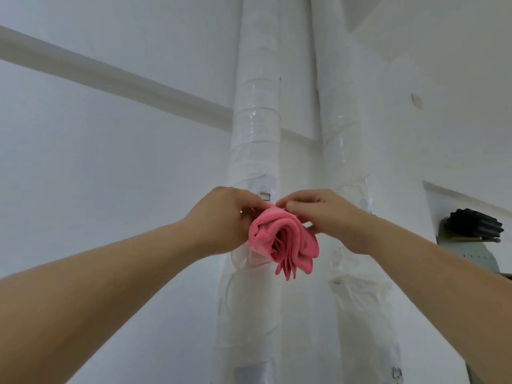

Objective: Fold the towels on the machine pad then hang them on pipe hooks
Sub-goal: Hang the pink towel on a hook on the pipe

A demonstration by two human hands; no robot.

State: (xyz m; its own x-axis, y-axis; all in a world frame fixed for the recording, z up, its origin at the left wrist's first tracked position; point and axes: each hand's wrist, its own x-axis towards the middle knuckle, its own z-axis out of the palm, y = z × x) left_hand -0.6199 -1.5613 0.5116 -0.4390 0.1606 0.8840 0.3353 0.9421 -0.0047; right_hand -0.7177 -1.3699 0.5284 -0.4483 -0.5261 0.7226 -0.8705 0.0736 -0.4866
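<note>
A folded pink towel [282, 239] hangs bunched in front of the left white wrapped pipe [256, 120], its layered edges pointing down toward me. My left hand [221, 217] pinches the towel's upper left edge. From the other side, my right hand [324, 214] pinches its top right edge. Both hands hold the towel's top just below a small metal hook [265, 195] stuck on the pipe. I cannot tell whether the towel is caught on the hook.
A second white wrapped pipe [346, 134] stands right of the first, with another hook [370, 209] on it and one lower down [396, 373]. A horizontal white pipe [110, 76] crosses the wall at left. A black object [473, 224] sits on a shelf at right.
</note>
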